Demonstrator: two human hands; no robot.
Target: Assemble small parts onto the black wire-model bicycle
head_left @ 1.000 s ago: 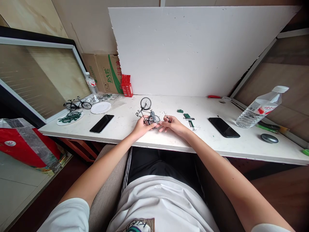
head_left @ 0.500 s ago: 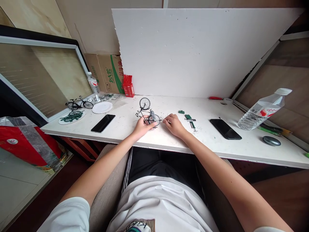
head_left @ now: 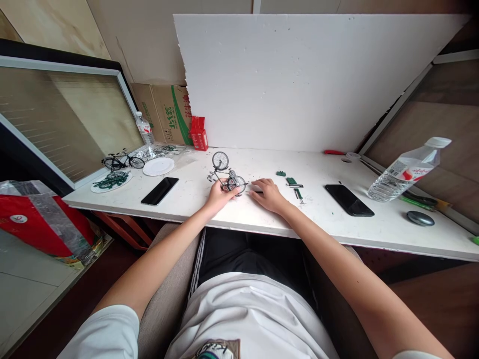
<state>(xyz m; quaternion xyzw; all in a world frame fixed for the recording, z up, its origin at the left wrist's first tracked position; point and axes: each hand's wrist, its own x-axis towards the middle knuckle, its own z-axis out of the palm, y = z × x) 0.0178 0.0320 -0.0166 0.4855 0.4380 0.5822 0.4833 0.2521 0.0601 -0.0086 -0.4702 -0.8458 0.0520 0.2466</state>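
Observation:
My left hand (head_left: 219, 197) is closed around the lower part of a small model bicycle (head_left: 229, 178), just above the white table. The model is tilted, with one spoked wheel (head_left: 220, 160) toward the back and the other beside my thumb. To its right, my right hand (head_left: 266, 193) rests low on the table, fingers stretched forward and thumb apart from them. A small dark piece (head_left: 257, 191) shows in the gap by that thumb, too small to name. Farther right lie several green and black parts (head_left: 291, 181).
A phone (head_left: 160, 191) lies on the left and another phone (head_left: 349, 200) on the right. A water bottle (head_left: 409, 169) and mouse (head_left: 420, 218) are farther right. At left stand a second model bicycle (head_left: 122, 160), a white plate (head_left: 158, 167) and a red box (head_left: 199, 133).
My left hand has shifted the model bicycle slightly left. My right hand has loosened from a pinch near the wheel; its fingers are now stretched out more, lower on the table.

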